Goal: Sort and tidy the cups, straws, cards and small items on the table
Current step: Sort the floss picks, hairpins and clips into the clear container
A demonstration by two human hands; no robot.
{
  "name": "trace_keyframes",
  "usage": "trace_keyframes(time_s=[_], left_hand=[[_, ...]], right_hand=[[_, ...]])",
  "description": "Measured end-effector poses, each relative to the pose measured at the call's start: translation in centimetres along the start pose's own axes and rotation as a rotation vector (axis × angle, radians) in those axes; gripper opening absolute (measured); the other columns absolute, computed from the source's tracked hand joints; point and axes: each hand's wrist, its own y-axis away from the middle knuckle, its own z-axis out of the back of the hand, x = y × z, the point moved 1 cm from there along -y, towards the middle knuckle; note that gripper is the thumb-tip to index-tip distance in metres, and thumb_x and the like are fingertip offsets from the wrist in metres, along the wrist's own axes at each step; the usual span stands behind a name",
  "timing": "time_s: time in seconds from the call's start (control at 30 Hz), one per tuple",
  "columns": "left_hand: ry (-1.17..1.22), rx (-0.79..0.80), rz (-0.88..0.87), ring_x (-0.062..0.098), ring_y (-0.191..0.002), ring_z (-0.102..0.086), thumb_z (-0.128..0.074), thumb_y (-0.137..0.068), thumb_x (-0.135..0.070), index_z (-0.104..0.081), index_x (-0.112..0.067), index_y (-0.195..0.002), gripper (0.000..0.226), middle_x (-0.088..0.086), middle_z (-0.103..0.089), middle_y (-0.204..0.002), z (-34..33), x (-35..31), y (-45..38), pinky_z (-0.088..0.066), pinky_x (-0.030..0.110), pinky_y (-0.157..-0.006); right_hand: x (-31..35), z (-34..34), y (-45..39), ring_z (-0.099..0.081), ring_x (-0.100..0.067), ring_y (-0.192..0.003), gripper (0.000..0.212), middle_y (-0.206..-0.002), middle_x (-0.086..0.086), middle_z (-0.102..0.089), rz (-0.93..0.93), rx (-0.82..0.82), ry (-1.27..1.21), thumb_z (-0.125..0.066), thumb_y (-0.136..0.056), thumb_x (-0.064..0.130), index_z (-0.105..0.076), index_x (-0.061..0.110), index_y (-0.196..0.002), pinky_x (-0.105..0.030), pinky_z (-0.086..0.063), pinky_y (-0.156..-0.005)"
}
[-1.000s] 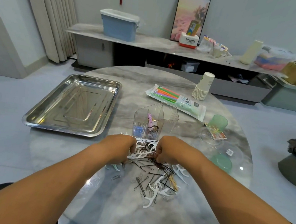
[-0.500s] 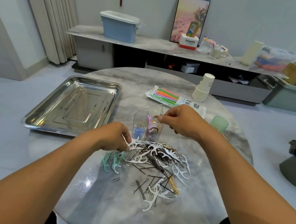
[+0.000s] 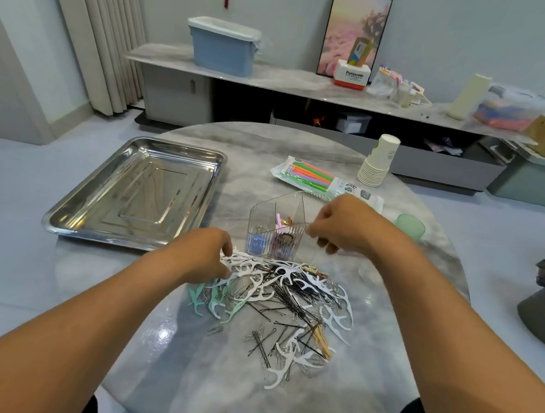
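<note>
My right hand (image 3: 344, 226) pinches what looks like a thin hairpin at the rim of the clear organizer (image 3: 276, 229); my left hand (image 3: 203, 254) rests with curled fingers on the pile (image 3: 277, 297) of floss picks, pins and clips on the table (image 3: 269, 144). I judge the small-item sorting underway: next, drop the pin into the right compartment. The straws (image 3: 312, 178) and cups (image 3: 377, 165) wait beyond.
</note>
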Motion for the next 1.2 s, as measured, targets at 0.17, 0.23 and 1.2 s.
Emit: trace_keyframes(time_s=[0.17, 0.23, 1.2], left_hand=[[-0.141, 0.12, -0.029, 0.017, -0.104, -0.06, -0.087, -0.077, -0.035, -0.053, -0.034, -0.136, 0.068, -0.002, -0.049, -0.139, -1.2, -0.2, 0.0, -0.047, 0.026, -0.079], [-0.188, 0.145, -0.065, 0.016, -0.094, -0.06, -0.088, -0.077, -0.029, -0.053, -0.035, -0.137, 0.07, -0.001, -0.047, -0.139, -1.4, -0.5, 0.2, -0.05, 0.025, -0.074], [-0.066, 0.186, -0.21, 0.012, -0.104, -0.062, -0.08, -0.085, -0.022, -0.049, -0.042, -0.143, 0.069, -0.008, -0.057, -0.136, -2.1, -1.2, -0.4, -0.053, 0.025, -0.081]], right_hand=[[-2.7, -2.7, 0.4, -0.065, -0.021, -0.11, 0.045, -0.134, -0.002, -0.063, -0.021, 0.276, 0.307, -0.078, -0.087, 0.019, -0.065, 0.021, -0.13, -0.031, -0.056, -0.088], [-3.7, -4.1, 0.0, -0.058, -0.026, -0.123, 0.057, -0.147, -0.004, -0.052, -0.012, 0.233, 0.302, -0.08, -0.087, 0.021, -0.057, 0.022, -0.139, -0.034, -0.049, -0.098], [0.7, -1.1, -1.2, -0.065, -0.018, -0.097, 0.028, -0.103, 0.005, -0.073, 0.264, -0.356, -0.041, -0.068, -0.096, 0.034, -0.072, 0.026, -0.122, -0.037, -0.051, -0.085]])
